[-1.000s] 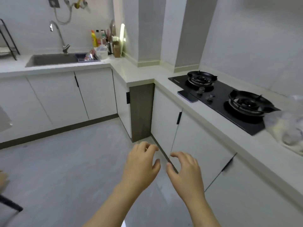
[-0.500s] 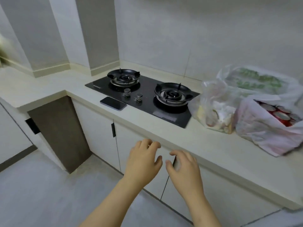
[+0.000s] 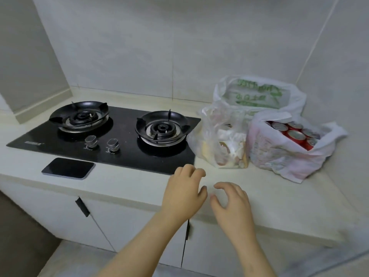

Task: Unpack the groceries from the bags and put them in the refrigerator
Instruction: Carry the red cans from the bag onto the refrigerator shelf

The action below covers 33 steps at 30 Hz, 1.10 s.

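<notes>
Countertop (image 3: pixel 279 196): carries all task items. No refrigerator is in view.

Gas cooktop (image 3: pixel 123 136): black glass, two burners, set into the left half of the countertop, not part of the task.

Grocery bags: three, grouped at the far right corner, touching one another.
- White bag with green print (image 3: pixel 257 94): against the back edge, upright, mouth open, contents not discernible.
- Pink-tinted bag (image 3: pixel 279 156): nearest the right edge, slumped, mouth open, showing red drink cans (image 3: pixel 293 130) packed upright.
- Clear bag (image 3: pixel 215 136): just beside the cooktop's right edge, thin crumpled film, holding pale wrapped items too blurred to identify.

Task status (judgement): at its start. All bags appear full; nothing lies unpacked on the countertop. Every item remains to be removed and stored.

Left hand (image 3: pixel 183 192) and right hand (image 3: pixel 231 200): both empty, fingers loosely curled, above the front edge, near the clear bag, touching nothing.

Phone (image 3: pixel 68 168): flat, screen dark, near the front edge, left of the hands.
</notes>
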Motion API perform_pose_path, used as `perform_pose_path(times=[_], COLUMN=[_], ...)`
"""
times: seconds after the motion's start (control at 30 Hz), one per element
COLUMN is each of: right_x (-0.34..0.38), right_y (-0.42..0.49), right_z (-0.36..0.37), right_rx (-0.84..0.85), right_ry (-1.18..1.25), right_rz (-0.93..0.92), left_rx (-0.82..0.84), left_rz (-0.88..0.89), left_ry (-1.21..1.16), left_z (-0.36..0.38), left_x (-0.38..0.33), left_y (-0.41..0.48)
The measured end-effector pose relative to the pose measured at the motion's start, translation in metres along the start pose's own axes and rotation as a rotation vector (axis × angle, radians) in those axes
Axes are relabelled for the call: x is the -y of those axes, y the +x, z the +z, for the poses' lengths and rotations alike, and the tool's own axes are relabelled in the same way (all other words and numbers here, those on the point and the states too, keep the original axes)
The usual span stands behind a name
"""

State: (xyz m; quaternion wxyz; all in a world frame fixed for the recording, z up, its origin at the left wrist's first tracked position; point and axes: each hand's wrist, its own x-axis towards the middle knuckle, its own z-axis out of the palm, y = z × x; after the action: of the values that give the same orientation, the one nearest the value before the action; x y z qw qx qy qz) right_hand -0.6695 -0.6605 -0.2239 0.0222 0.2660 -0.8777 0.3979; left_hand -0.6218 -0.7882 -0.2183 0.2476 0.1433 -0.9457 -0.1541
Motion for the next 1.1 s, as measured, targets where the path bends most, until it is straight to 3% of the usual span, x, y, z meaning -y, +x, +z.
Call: perform_pose_path(times=[0.23, 0.57, 0.83, 0.97, 1.1], right_x=[-0.032, -0.092, -0.129, -0.143, -0.161], right_y=[0.058, 0.171, 0.198, 0.201, 0.197], right_z=[-0.012, -0.066, -0.093, -0.1, -0.104], right_rx=[-0.044, -0.248, -0.395, -0.38, -0.392], right_ry=[0.007, 0.043, 0.037, -0.058, -0.17], right_rz=[0.044, -0.037, -0.102, -0.129, -0.111], left_rx=[0.031, -0.047, -0.161, -0.094, -0.036], left_rz=[0.033, 0.096, 0.32, 0.441, 0.356], left_ry=[-0.03, -0.126, -0.147, -0.002, 0.138], left_z=[0.034, 0.099, 0.138, 0.152, 0.164], left_x=[-0.008, -0.071, -0.107, -0.112, -0.103], left_y=[0.059, 0.179, 0.222, 0.229, 0.226])
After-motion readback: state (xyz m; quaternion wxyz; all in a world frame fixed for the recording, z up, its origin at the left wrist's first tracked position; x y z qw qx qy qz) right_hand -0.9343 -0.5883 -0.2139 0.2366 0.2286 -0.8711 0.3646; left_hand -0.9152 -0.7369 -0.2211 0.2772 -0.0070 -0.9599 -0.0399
